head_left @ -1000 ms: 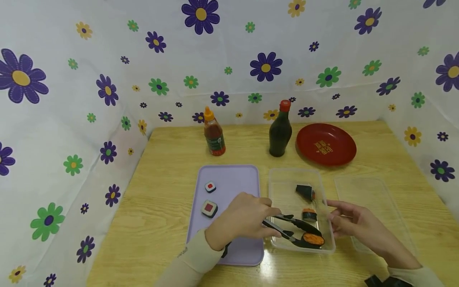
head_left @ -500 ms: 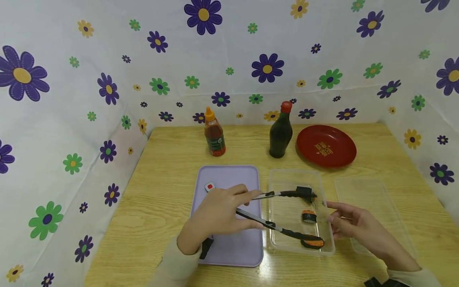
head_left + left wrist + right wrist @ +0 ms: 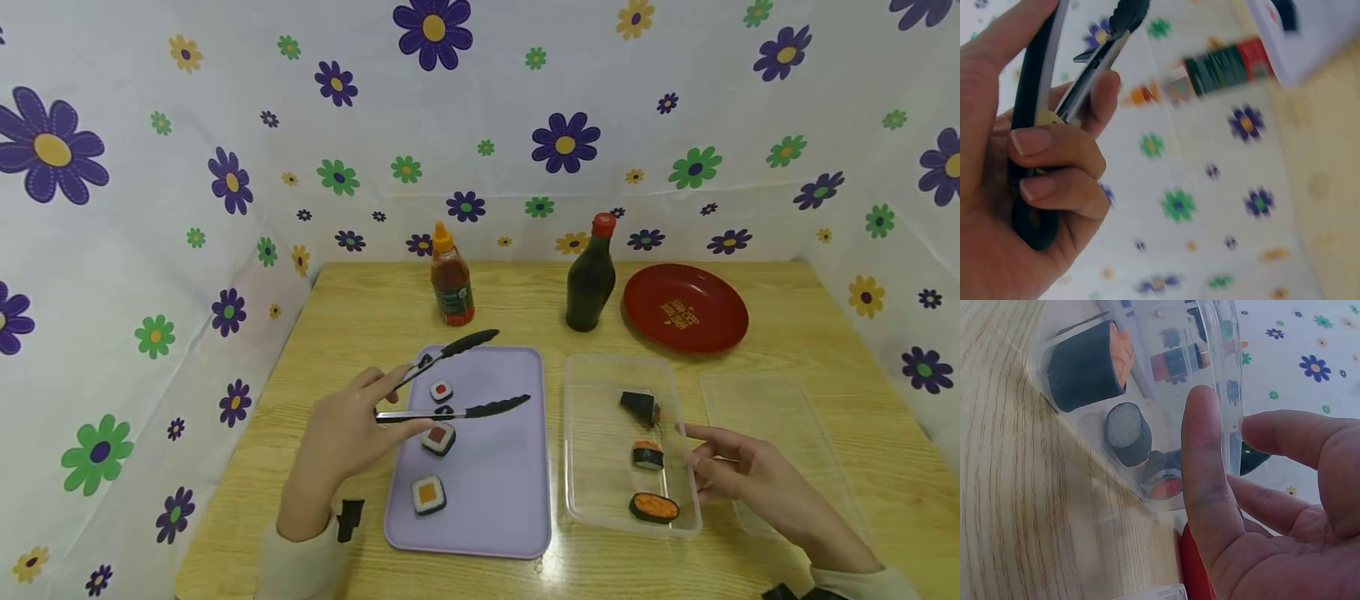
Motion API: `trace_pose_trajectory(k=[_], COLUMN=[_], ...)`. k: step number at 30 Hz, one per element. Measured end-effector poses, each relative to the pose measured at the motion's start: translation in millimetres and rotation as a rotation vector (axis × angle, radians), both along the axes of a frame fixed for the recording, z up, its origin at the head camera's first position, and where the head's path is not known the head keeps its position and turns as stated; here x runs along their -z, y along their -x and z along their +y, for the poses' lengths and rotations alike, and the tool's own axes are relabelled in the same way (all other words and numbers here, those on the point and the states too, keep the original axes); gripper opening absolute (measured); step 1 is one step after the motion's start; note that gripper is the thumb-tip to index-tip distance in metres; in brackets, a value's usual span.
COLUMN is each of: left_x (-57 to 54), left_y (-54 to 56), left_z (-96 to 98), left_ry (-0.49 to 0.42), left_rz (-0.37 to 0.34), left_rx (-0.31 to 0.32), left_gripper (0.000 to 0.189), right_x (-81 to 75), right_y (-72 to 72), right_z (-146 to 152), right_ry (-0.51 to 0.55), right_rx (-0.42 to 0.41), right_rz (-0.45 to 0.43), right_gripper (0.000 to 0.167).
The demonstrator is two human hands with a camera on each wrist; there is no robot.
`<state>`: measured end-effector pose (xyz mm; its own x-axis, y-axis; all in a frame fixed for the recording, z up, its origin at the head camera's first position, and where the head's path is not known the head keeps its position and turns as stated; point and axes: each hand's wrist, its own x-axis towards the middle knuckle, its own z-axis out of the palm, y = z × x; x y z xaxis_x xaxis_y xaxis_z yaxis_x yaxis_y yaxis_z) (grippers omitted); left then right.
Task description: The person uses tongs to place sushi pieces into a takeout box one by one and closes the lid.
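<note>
Black-and-silver tongs [image 3: 491, 407] are gripped by my left hand [image 3: 341, 433] above the left part of the lilac tray [image 3: 502, 500]. Their tips spread apart with nothing between them. In the left wrist view, curled fingers [image 3: 1060, 150] wrap the tongs' handle. Below the tongs lie a small sushi roll [image 3: 441, 390], a larger red-centred roll [image 3: 438, 438] and an orange-centred roll [image 3: 428, 495]. My right hand [image 3: 750, 479] touches the right wall of the clear plastic container [image 3: 600, 522]. Inside are a black cone-shaped roll [image 3: 639, 407], an orange-topped sushi [image 3: 647, 455] and an oval orange sushi [image 3: 654, 507].
A sauce bottle with an orange cap [image 3: 452, 287] stands behind the tray. Further right are a dark bottle with a red cap [image 3: 590, 279] and a red plate [image 3: 720, 304]. A clear lid [image 3: 780, 408] lies right of the container, partly under my right forearm.
My left hand has swung the tongs from the container leftward over the tray, their tips opening. The oval orange sushi stays in the container. The right hand has barely moved.
</note>
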<state>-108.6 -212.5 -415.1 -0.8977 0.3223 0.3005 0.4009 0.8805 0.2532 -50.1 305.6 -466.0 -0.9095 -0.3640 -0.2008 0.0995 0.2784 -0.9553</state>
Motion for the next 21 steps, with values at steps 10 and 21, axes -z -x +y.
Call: trace_pose_trajectory(k=[10,21], left_x=[20.1,30.7], left_y=[-9.8,-12.4], left_z=[-52.7,-63.0], left_ry=[0.036,0.046], left_rz=[-0.081,-0.169], left_rx=[-0.222,-0.262], left_gripper=[0.079,0.071], right_x=[-1.6,-1.1], right_y=[-0.3,0.2], right_z=[3,2], right_ry=[0.014,0.026], right_rx=[-0.021,-0.024], right_rz=[-0.030,-0.014], right_gripper=[0.056,0.056])
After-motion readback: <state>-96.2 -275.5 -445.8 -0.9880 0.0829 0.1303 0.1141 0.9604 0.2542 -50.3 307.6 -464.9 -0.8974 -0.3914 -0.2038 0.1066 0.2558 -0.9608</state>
